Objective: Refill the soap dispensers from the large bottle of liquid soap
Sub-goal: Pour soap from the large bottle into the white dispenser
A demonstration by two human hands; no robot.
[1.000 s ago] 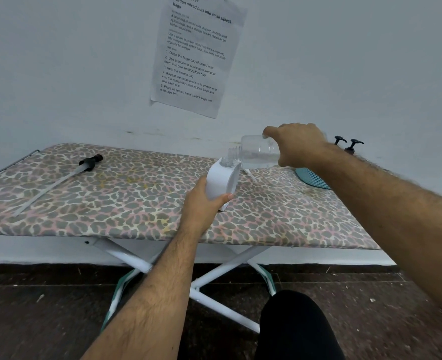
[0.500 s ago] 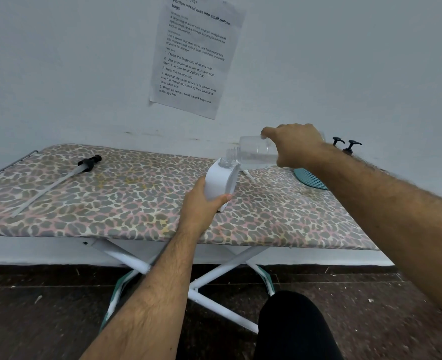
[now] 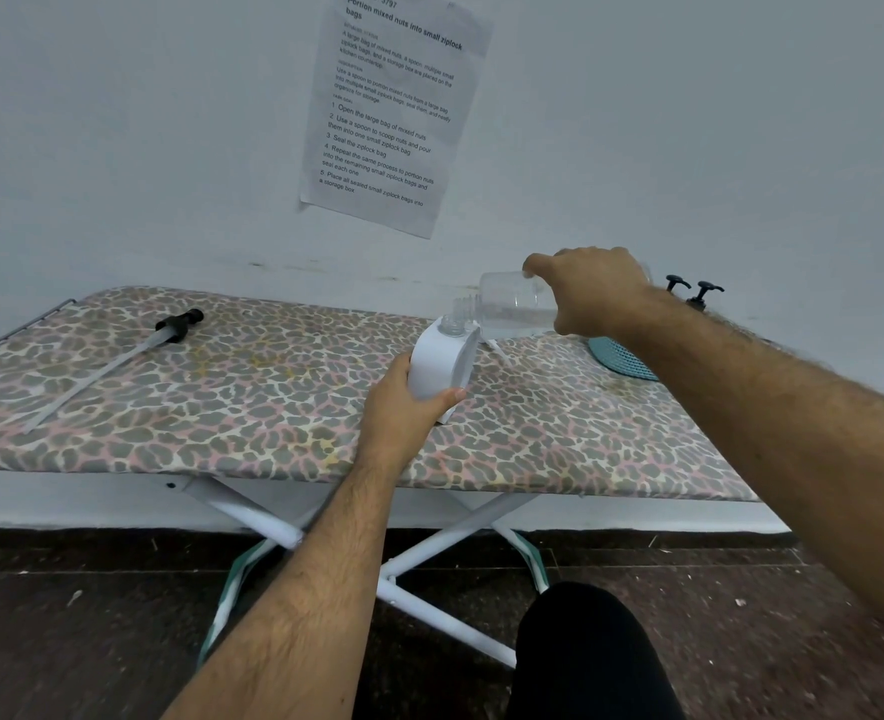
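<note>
Barely moved since a second ago: same pouring pose, view shifted slightly. Left hand [image 3: 403,407] wrapped around white soap dispenser [image 3: 442,363], fingers clenched on its lower body, thumb across the front, base resting on patterned desk [image 3: 221,387]. Right hand [image 3: 593,291] gripping clear large bottle [image 3: 512,306] from above, tipped sideways, neck touching dispenser's open mouth. Loose pump tube [image 3: 117,358] lying far left. Teal mat [image 3: 619,358] behind right forearm.

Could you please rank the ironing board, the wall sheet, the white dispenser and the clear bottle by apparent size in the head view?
1. Ironing board
2. Wall sheet
3. White dispenser and clear bottle: too alike, bottle partly hidden.
</note>
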